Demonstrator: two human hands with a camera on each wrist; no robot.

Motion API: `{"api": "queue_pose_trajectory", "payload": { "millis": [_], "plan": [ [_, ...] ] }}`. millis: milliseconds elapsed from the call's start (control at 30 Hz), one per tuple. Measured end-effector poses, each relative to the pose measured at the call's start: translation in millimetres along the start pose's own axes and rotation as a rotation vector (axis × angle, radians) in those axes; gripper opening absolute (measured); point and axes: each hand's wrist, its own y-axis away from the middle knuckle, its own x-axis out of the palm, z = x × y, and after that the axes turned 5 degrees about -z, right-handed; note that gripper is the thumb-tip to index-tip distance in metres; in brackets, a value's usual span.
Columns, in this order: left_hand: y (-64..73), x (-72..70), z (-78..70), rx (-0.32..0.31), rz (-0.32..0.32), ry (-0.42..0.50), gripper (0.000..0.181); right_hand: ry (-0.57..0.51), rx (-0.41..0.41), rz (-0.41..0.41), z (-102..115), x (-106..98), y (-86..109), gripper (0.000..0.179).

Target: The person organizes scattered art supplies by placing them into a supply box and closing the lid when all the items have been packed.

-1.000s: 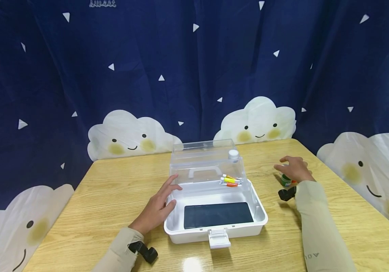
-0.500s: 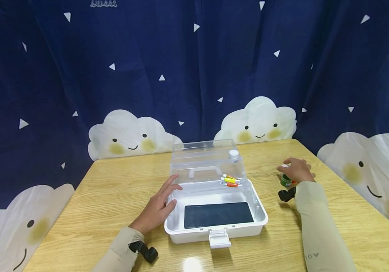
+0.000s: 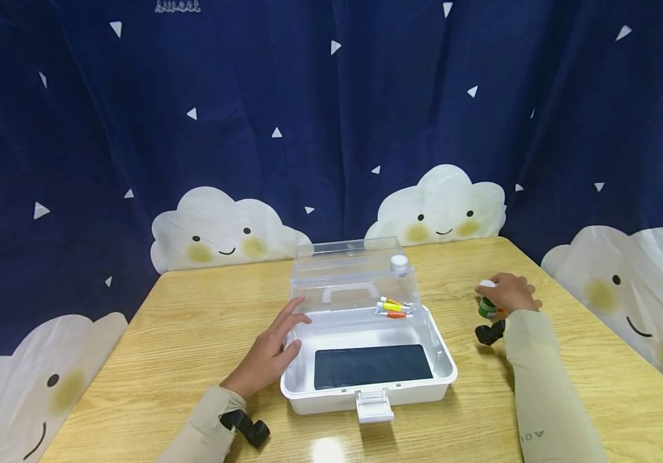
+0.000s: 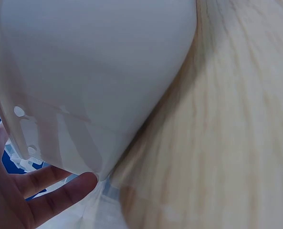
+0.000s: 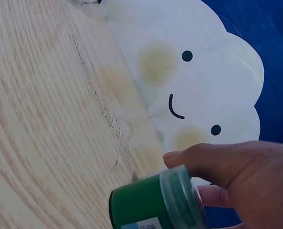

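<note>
An open white storage box (image 3: 302, 404) with a clear lid tipped back stands mid-table. My left hand (image 3: 267, 357) rests at its left side, fingers loosely spread over the rim; in the left wrist view, fingertips (image 4: 86, 182) touch near the box's lower corner. To the right of the box, my right hand (image 3: 510, 292) grips a small green-labelled bottle (image 3: 487, 308) by its top, thumb on the near left side and fingers round the far side. The bottle (image 5: 139, 202) appears tilted in the right wrist view; its right side is hidden by the hand.
Several small coloured tubes (image 3: 393, 307) and a white-capped container (image 3: 399, 263) lie at the clear lid's right side. A dark panel (image 3: 373, 366) covers part of the box floor. A white latch (image 3: 374, 406) hangs at the front. Something orange shows beside the bottle.
My right hand has shifted slightly right and its fingers have closed in round the bottle's top, with more of the white cap showing. The left hand and the box have stayed put.
</note>
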Motion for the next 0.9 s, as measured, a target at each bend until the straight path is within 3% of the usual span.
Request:
{"api": "queue_pose_trajectory", "payload": {
  "millis": [467,900],
  "plan": [
    [-0.1,-0.1,-1.1,0.005,-0.008,-0.002,0.038,0.008,0.059,-0.021,2.5,2.3,0.6,0.061],
    [-0.3,-0.4,-0.9,0.011,-0.015,-0.005,0.038,0.03,0.061,-0.021,2.8,1.5,-1.0,0.062]
  ]
}}
